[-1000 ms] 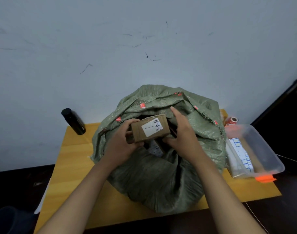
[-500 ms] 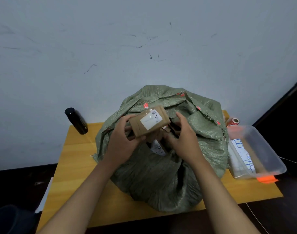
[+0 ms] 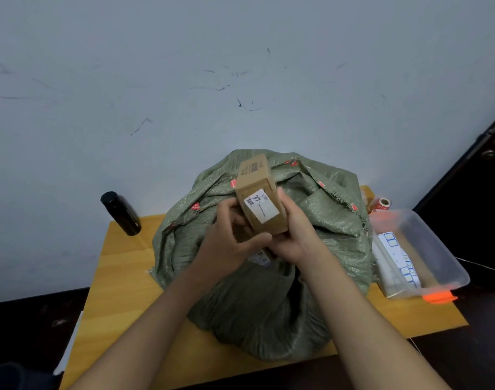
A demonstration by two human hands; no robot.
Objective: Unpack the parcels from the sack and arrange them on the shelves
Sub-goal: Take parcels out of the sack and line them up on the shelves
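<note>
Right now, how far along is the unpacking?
Early, it seems. Both hands, left and right, hold one brown box lifted above the sack's mouth. The sack looks bulky, and another labelled parcel shows in its opening, so more remains inside. No shelves are in view, so nothing here shows any parcel placed yet.
</note>
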